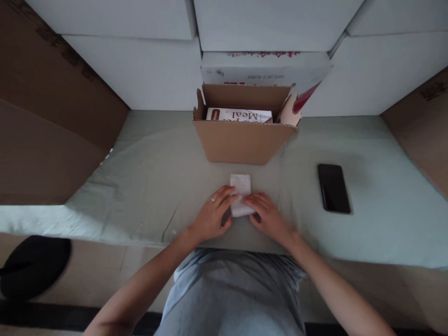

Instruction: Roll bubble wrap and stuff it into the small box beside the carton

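A small white foam-like pad (241, 187) lies on the grey-green cloth in front of me. My left hand (212, 215) grips its near left edge with curled fingers, a ring on one finger. From the other side my right hand (268, 215) holds the near right edge, fingers bent over it. Just beyond the pad stands an open brown cardboard box (241, 142) with a white carton marked "Meal" (239, 115) inside.
A black phone (333, 188) lies face up on the cloth to the right. White boxes (147, 70) are stacked along the back, and brown cartons (45, 121) flank both sides. A black round object (33, 266) sits low at the left.
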`<state>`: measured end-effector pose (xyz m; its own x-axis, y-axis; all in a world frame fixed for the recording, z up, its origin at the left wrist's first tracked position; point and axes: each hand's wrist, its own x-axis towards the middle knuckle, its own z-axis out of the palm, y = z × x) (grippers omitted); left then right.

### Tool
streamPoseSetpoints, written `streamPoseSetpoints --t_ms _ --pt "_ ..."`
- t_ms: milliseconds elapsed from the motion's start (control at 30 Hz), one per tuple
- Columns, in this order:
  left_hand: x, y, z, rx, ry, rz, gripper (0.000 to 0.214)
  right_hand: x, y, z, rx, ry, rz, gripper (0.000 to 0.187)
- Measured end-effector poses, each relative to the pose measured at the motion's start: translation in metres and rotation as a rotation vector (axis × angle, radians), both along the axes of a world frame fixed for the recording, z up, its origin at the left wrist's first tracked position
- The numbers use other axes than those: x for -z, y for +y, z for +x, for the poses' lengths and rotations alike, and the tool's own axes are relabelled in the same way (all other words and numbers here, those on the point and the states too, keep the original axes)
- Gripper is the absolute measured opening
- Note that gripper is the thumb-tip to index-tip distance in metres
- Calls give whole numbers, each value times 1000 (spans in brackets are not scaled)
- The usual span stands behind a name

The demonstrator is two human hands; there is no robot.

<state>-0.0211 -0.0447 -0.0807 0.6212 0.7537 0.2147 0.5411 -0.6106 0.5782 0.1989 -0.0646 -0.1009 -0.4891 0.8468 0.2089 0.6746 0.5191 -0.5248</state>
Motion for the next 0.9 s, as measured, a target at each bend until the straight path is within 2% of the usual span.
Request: streamPoseSetpoints --t_ms 67,133,267,367,467,533,600,733,900 --pt "2 0 -2 142 66 -5 65 -1 2 2 -10 37 -1 47" --pt "7 1 -2 168 102 -26 69 -2 2 4 -11 82 -20 48" --pt "23 2 1 67 -26 -73 47 -4 -3 6 24 176 -112 45" --pt "29 3 5 -78 -184 -201 40 -3 -7 6 157 246 -140 48" --pt "25 8 10 -222 -293 -357 47 -5 -9 4 269 247 -3 53" --pt "19 14 14 -290 -288 -427 51 -8 -10 2 235 180 116 54" --pt "11 21 19 -341 -223 -458 52 -10 -9 -2 155 75 171 54" --pt "-2 35 27 -401 -116 -488 53 -11 -2 -10 89 -128 125 51" --pt "-3 47 34 -416 -46 -543 45 -7 14 -16 100 -202 64 47"
